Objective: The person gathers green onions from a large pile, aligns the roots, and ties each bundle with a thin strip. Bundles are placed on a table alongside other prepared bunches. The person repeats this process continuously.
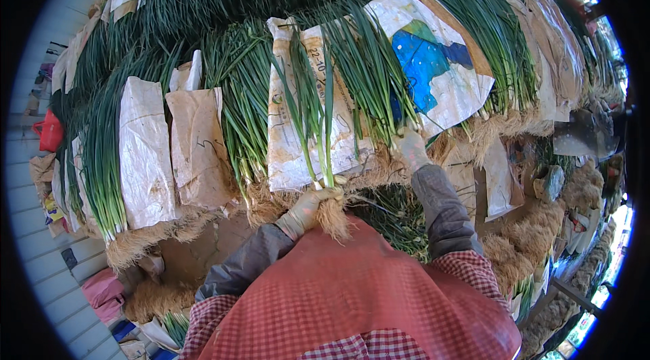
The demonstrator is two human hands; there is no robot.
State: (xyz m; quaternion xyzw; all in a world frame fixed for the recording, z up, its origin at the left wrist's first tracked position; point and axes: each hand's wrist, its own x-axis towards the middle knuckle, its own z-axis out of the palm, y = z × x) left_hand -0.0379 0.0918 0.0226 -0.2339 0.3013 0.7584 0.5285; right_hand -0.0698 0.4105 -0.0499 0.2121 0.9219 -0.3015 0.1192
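Note:
My left hand (304, 210), in a pale soiled glove, is closed around a few green onions (316, 142) just above their bushy roots (333, 220). Their leaves point away from me over a white woven sack (287, 157) that bears printing. To the right, my gloved right hand (412, 149) grips the lower stalks at the base of a loose heap of green onions (373, 81); its fingertips are partly hidden. Beside that heap lies another woven sack (467, 88) with a blue and green print.
Wrapped onion bundles (198, 147) stand along the row to the left, and more green onions (513, 70) lie at the right. Loose green trimmings (396, 213) lie below the row. A red container (49, 130) is at the far left, near the tiled floor (30, 228).

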